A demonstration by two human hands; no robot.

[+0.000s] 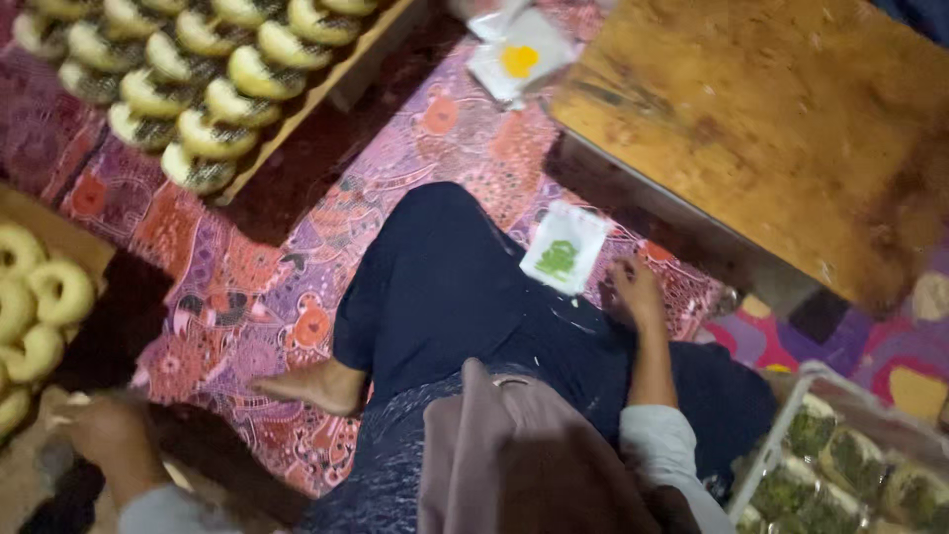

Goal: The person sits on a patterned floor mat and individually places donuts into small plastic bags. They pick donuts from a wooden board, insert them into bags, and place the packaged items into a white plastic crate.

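I see my right hand [636, 289] resting on the patterned mat [247, 297], fingers curled loosely on nothing, beside the small white packet with a green print [564, 247], close for easy picking. My left hand [104, 427] hangs near the tray of ring doughnuts [35, 307]; its grip I cannot tell.

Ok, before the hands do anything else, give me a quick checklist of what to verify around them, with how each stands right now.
1. Right hand free of load: ok, on the patterned mat.
2. White packet with green print close to right hand: ok, just beside it.
3. Left hand empty: cannot tell, blurred.
4. Pale dough rings near left hand: ok, on their board.
5. Wooden table clear of right hand: ok.
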